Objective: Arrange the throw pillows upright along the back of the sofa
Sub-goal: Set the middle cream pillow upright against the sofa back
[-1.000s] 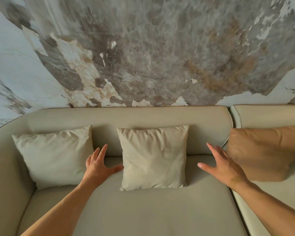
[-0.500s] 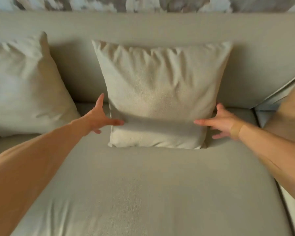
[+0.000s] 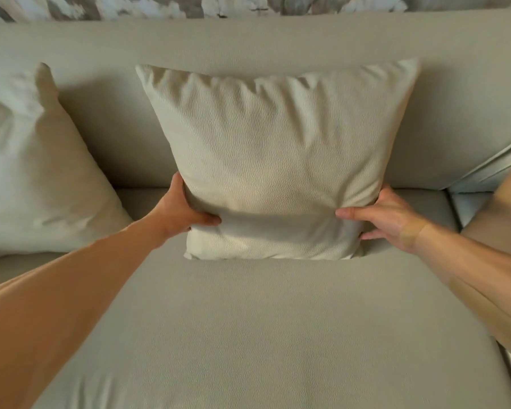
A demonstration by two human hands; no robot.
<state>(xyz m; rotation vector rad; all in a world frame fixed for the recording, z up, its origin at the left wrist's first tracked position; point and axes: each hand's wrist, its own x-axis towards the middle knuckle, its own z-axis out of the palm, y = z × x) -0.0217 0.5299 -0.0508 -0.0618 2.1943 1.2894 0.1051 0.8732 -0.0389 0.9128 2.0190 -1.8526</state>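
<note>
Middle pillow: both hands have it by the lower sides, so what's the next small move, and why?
Probably ease the middle pillow back and let go. Left hand and right hand each grip a lower side, and it already stands upright against the sofa back, between the left pillow and the tan one.

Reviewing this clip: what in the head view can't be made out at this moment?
- Left hand fingers: hidden behind the middle cream pillow; only the thumb shows.
- Left cream pillow: blurred, cut off by the left edge.
- Tan pillow: mostly cut off by the right edge.
- Right hand fingertips: tucked behind the pillow's side.
</note>
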